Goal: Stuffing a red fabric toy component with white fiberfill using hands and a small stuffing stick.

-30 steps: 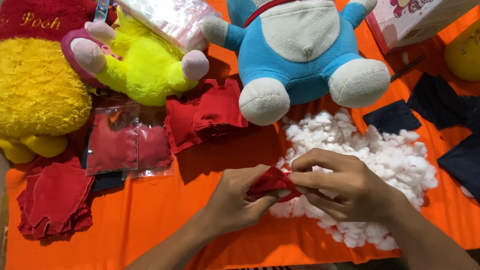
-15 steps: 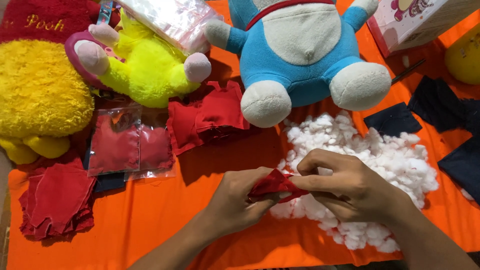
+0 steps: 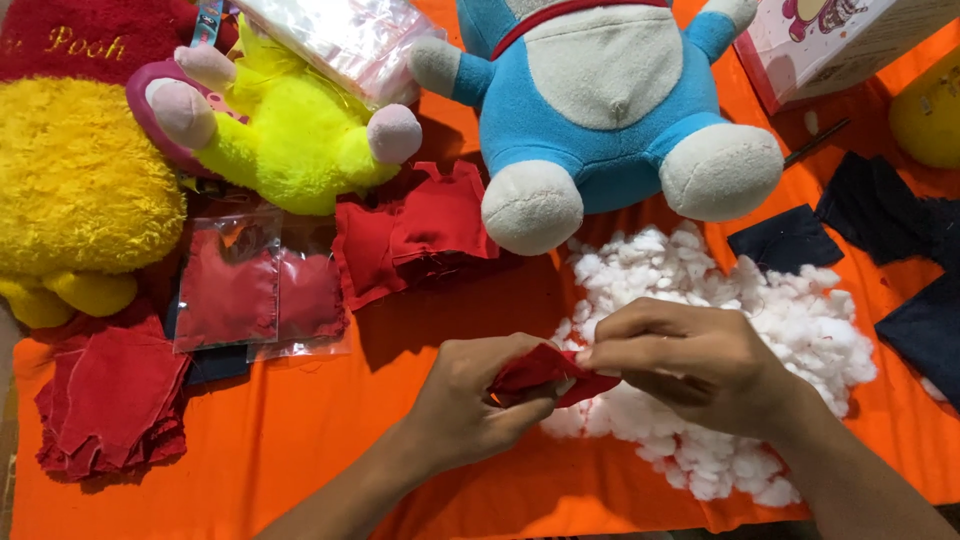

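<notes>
My left hand (image 3: 472, 400) and my right hand (image 3: 690, 365) both grip a small red fabric piece (image 3: 548, 375) between them, just above the orange cloth (image 3: 300, 440). The fingertips of both hands pinch the fabric's upper edge. A heap of white stuffing fluff (image 3: 720, 340) lies under and behind my right hand. Whether any fluff is inside the red piece is hidden by my fingers.
A blue-and-white plush (image 3: 600, 110) sits at the top centre, a yellow-green plush (image 3: 290, 130) and a big yellow plush (image 3: 70, 190) at the left. Red pouches (image 3: 415, 235), bagged red pieces (image 3: 255, 290), a red fabric stack (image 3: 105, 400), dark blue pieces (image 3: 880, 230), a box (image 3: 830, 40).
Both hands have stayed over the near edge of the fluff, working the red piece; my left fingers have closed more around it and my right fingertips now pinch its top edge.
</notes>
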